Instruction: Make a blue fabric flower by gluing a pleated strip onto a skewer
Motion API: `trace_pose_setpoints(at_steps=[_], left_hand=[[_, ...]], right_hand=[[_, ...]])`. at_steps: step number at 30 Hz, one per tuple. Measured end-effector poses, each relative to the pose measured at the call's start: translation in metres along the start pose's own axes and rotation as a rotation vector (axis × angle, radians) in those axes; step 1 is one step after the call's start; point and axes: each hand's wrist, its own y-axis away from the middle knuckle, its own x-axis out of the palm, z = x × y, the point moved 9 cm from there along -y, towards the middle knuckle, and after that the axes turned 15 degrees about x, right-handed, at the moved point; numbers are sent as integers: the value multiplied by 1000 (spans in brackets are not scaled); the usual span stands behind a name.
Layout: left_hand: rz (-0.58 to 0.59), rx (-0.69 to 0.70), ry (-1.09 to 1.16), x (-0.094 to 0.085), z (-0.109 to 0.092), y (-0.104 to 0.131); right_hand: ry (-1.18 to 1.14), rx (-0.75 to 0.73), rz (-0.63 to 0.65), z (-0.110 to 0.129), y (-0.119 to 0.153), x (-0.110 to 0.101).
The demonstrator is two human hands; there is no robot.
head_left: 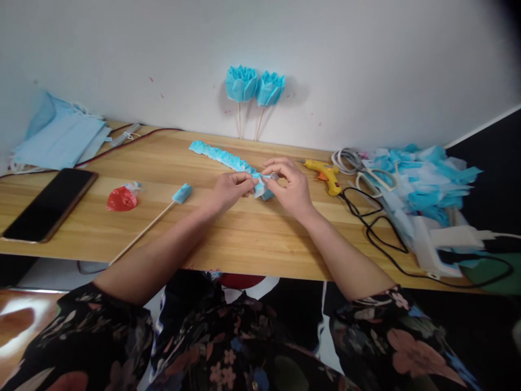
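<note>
A long, ruffled blue strip (222,156) stretches from the back middle of the wooden table (244,239) to my two hands. My left hand (234,190) pinches its near end between thumb and fingers. Close beside it, my right hand (288,184) grips the same end, where a white and pale blue part shows between the fingertips. To the left of my left hand, a thin wooden stick (142,232) with a small blue roll (182,193) on its tip lies on the table. Two blue flowers (241,84) on sticks lean upright against the wall.
A yellow glue gun (325,172) with a black cable, scissors (376,181) and a heap of blue and white scraps (427,182) are on the right. The left holds a phone (51,203), face masks (65,136) and a red item (122,199).
</note>
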Motion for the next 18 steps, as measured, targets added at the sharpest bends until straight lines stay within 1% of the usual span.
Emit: trace_pose_setpoints(at_steps=[6, 12, 18], left_hand=[[-21, 2, 44, -2, 0, -1], [-28, 10, 57, -3, 3, -2], [-44, 12, 57, -4, 1, -2]], right_hand=[[6, -50, 16, 9, 3, 0], [48, -58, 29, 9, 4, 2], [51, -82, 38, 9, 3, 2]])
